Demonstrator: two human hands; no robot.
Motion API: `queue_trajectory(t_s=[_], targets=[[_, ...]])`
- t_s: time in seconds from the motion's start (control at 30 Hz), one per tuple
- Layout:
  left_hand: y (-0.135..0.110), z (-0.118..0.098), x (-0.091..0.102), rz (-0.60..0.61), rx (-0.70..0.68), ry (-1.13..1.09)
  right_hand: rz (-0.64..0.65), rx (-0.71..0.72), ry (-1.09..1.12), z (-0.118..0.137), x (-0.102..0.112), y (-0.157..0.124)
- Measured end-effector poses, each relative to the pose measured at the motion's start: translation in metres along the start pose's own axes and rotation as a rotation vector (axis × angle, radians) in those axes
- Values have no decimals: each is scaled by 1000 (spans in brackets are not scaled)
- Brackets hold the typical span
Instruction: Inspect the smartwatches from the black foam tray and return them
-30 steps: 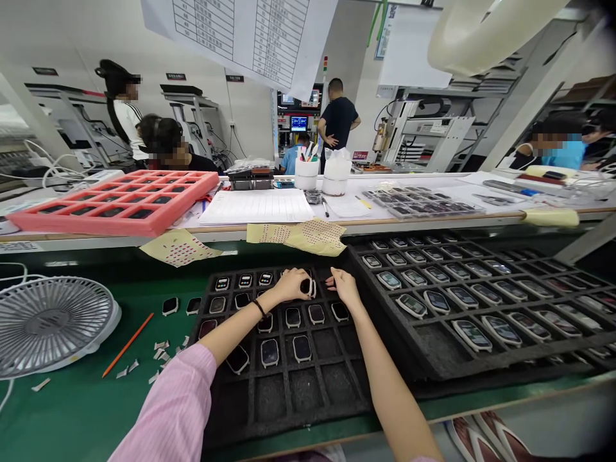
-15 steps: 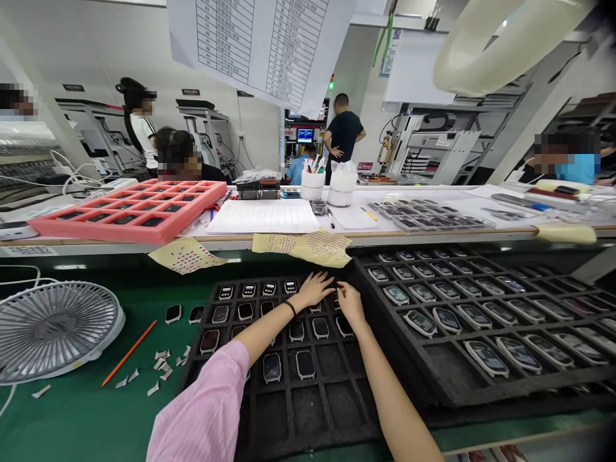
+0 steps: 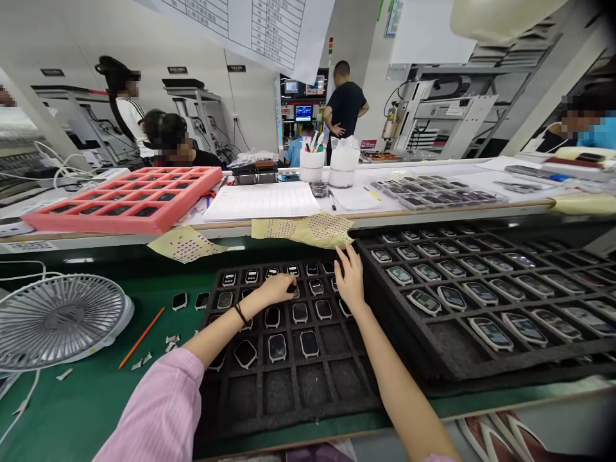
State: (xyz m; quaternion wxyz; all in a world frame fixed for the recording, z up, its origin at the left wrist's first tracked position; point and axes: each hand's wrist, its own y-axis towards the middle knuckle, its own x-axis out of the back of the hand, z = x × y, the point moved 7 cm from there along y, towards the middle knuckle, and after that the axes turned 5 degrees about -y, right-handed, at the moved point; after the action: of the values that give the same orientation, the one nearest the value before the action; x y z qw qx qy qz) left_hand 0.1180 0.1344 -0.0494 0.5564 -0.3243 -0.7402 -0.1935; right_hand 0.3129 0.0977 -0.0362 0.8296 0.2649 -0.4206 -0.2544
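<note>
- Your left hand (image 3: 275, 290) is over the upper rows of the first black foam tray (image 3: 283, 410), with the fingers curled down and clenched on one dark smartwatch body (image 3: 291, 289). The fingertips hide most of it.
- Your right hand (image 3: 350, 279) is released and holds nothing. Its fingers are spread, with the fingertips up past the tray's top right corner.
- There are two black foam trays. The first lies under your left fingers. The second black foam tray (image 3: 392, 321) lies just right of your right fingers.
- The first tray holds about twenty smartwatch bodies (image 3: 278, 348) in rows, mostly below your fingers. Your left forearm hides part of the count.
- The second tray holds dozens of silver-framed smartwatches (image 3: 491, 333), too many to count exactly, all to the right of your right fingers.
- Two loose smartwatch bodies (image 3: 179, 300) lie on the green bench mat (image 3: 86, 410), well left of your left fingers. One orange pencil (image 3: 142, 338) and one white desk fan (image 3: 60, 321) lie further left.
- Two yellow dotted sheets lie beyond your fingertips. One (image 3: 303, 230) is just above your right fingers, and the other (image 3: 185, 244) is further left.
</note>
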Motion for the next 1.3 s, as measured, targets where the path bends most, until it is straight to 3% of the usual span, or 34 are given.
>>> queue_trajectory(t_s=[0.1,0.17,0.33,0.5,0.6,0.7,0.9,1.03,1.2,1.3], targets=[[0,-2,-3,25,-12,-14,-97,127,-40,15,11,-1],[4,-4,-3,5,-7,-21,-86,100,-12,11,9,-2],[6,0,2,-86,2,-69,44,16,41,-5,-10,-6],[-17,21,27,-189,41,-82,176,-13,17,-10,-26,-10],[-31,34,30,-131,61,-44,226,-53,-17,-13,-29,-11],[-38,41,19,-27,74,-17,250,-129,-77,-20,-27,-10],[-28,38,3,13,104,30,307,-249,-203,-34,-24,-9],[-33,39,19,-29,61,9,370,-253,-281,-32,-32,-5],[-61,64,50,-101,98,9,433,-251,-398,-30,-49,10],[-77,81,50,-76,143,18,464,-251,-444,-30,-58,17]])
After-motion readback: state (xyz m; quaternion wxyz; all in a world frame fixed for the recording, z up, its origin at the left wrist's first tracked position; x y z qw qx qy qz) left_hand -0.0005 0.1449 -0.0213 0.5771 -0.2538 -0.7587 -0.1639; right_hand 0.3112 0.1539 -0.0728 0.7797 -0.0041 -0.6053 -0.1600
